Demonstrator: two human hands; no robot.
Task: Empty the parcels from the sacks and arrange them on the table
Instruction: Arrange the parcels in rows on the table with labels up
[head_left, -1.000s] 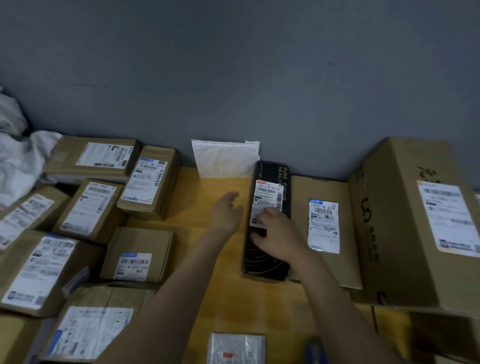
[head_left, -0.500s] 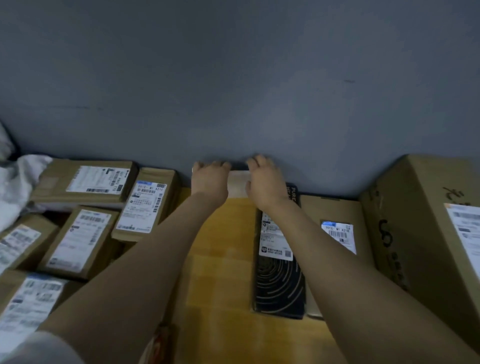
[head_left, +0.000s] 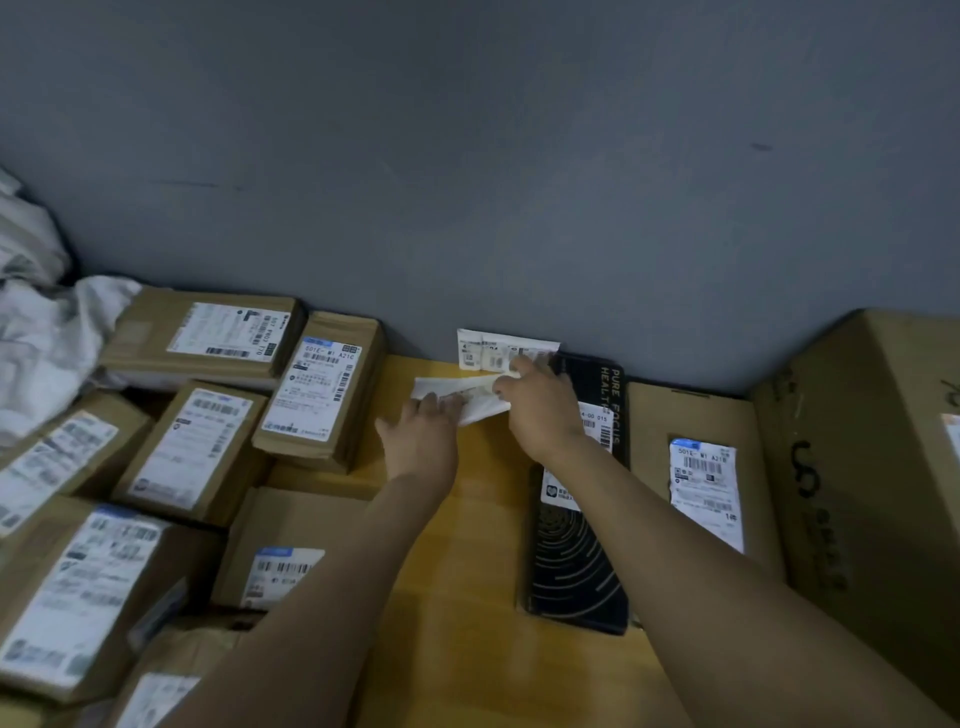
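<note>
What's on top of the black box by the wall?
A white shipping label is stuck on the black box. The right forearm crosses above it, covering the label's middle; the right hand grips a white mailer beyond.

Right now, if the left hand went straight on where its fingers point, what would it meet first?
The white packet: the left hand touches its near edge, and the right hand grips it. Beyond it stands the grey wall, though depth is hard to judge.
</note>
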